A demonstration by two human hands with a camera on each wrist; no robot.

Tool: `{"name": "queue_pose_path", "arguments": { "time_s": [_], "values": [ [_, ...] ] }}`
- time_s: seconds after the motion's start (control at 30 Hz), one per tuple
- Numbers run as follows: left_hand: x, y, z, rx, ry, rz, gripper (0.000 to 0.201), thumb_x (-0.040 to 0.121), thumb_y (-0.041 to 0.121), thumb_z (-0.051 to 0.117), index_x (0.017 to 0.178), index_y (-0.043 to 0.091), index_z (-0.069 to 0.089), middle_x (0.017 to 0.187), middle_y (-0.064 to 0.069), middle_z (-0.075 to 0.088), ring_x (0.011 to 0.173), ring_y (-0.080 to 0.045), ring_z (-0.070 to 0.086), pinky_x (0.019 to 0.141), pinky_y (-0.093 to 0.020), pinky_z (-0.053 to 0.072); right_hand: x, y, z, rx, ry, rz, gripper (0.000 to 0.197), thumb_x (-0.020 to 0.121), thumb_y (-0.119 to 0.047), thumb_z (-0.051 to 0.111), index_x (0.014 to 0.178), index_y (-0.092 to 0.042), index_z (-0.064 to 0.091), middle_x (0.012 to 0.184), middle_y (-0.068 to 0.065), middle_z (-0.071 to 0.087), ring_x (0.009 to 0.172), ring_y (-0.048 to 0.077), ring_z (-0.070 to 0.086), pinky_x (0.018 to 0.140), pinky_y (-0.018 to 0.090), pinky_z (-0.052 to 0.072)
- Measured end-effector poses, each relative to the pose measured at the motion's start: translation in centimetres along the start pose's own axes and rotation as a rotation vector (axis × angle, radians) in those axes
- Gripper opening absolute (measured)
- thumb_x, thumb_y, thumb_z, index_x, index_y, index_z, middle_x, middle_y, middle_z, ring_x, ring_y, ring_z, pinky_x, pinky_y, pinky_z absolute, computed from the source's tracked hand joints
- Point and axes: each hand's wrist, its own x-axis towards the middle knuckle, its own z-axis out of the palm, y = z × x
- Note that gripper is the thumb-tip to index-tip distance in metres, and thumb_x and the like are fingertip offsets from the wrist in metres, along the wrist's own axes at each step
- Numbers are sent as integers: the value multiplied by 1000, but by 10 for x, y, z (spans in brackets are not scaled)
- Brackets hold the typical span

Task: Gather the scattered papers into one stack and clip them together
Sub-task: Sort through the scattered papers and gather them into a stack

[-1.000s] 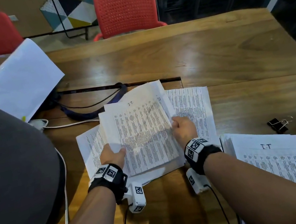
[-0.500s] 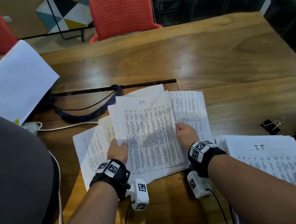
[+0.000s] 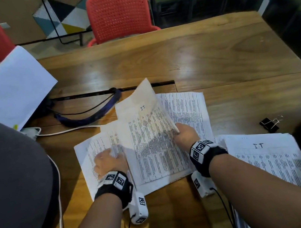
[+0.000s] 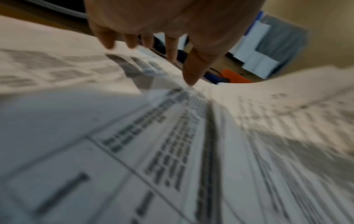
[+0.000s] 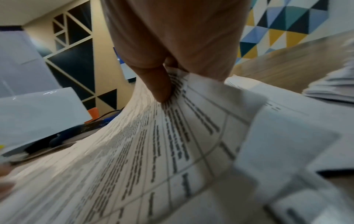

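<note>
1. Papers (image 3: 157,148) printed with dense tables lie fanned and overlapping on the near middle of the wooden table (image 3: 216,60), between our 2 forearms.
2. Our left hand (image 3: 110,162) rests on the leftmost sheet (image 3: 87,153); the left wrist view shows its fingers (image 4: 195,68) straight, tips touching the paper, gripping nothing.
3. Our right hand (image 3: 185,135) pinches the right edge of a lifted bundle (image 3: 145,114); the right wrist view shows the thumb (image 5: 153,78) pressed on top with paper curling beneath it. The bundle's far corner stands raised off the sheets below.
4. To our right, a separate stack (image 3: 271,157) headed with a handwritten mark lies flat, just beside the right wrist.
5. Beyond that stack, a black binder clip (image 3: 269,123) sits on the bare wood, apart from all the paper.
6. Farther left, a white cable (image 3: 65,130) and a dark blue strap (image 3: 91,117) lie near a slot in the tabletop; a large blank white sheet (image 3: 10,90) rests tilted at the left edge.
7. Across the table stand 2 red chairs (image 3: 120,14).
</note>
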Motion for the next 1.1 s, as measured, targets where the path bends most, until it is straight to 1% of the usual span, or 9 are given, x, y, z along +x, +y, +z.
{"name": "queue_pose_path", "arguments": {
  "time_s": [0.1, 0.23, 0.4, 0.57, 0.67, 0.77, 0.83, 0.93, 1.1],
  "values": [
    [3, -19, -19, 99, 98, -218, 75, 77, 32, 71, 142, 24, 33, 156, -8, 7, 140, -37, 15, 110, -55, 24, -4, 7, -4, 16, -1, -5, 18, 89, -4, 48, 104, -11, 56, 83, 6, 57, 67, 18, 55, 56, 28, 51],
    [9, -29, -34, 95, 24, -258, 92, 77, 31, 70, 149, 17, 15, 150, -16, 21, 134, -41, 27, 108, -53, 30, -9, 7, 4, 70, -83, 60, 20, 92, -10, 53, 111, -7, 56, 98, 13, 61, 82, 25, 61, 73, 35, 57],
    [8, -24, -34, -60, -67, -27, 42, 99, 29, 46, 137, 10, 42, 131, -17, 56, 116, -39, 55, 96, -44, 43, -29, 1, 28, 127, -146, 35, 25, 95, -22, 53, 114, -7, 57, 101, 12, 64, 81, 19, 60, 62, 24, 50],
    [0, -28, -30, -169, -149, 32, 41, 88, 17, 66, 125, 11, 49, 120, -14, 62, 108, -34, 59, 92, -45, 49, -41, -2, 40, -65, -214, -41, 28, 98, -36, 46, 100, -9, 54, 85, 0, 54, 72, 12, 52, 58, 21, 39],
    [1, -30, -31, -159, -132, 25, 39, 87, 10, 66, 123, 7, 50, 120, -15, 61, 111, -36, 58, 94, -46, 49, -33, 6, 26, -47, -23, -93, 25, 97, -36, 46, 87, -15, 55, 85, -1, 55, 77, 14, 56, 65, 21, 46],
    [1, -25, -31, -194, -125, 70, 33, 92, 12, 59, 124, 6, 52, 122, -16, 59, 109, -35, 56, 92, -44, 47, -18, 18, 2, -82, 288, -8, 28, 92, -24, 52, 118, -14, 58, 123, 12, 48, 111, 29, 51, 94, 38, 45],
    [1, -20, -31, -160, -116, 81, 30, 95, 15, 53, 124, 8, 51, 125, -17, 53, 100, -32, 54, 85, -41, 47, -8, 24, -14, -69, 348, 142, 46, 88, -16, 56, 133, -17, 47, 141, 13, 35, 127, 33, 40, 106, 43, 39],
    [0, -12, -30, 46, -137, 71, 35, 95, 25, 52, 127, 12, 47, 136, -14, 33, 96, -31, 50, 91, -40, 46, 3, 33, -26, -40, 338, 270, 64, 82, -8, 58, 141, -20, 37, 142, 17, 26, 128, 37, 37, 105, 47, 41],
    [-15, 3, -16, 40, -229, 83, 49, 95, 15, 54, 141, 12, 39, 149, -12, 27, 128, -36, 43, 104, -43, 40, 8, 37, -19, -66, 283, 270, 79, 84, -8, 56, 149, -23, 15, 146, 19, 22, 129, 39, 34, 105, 47, 38]
  ]
}}
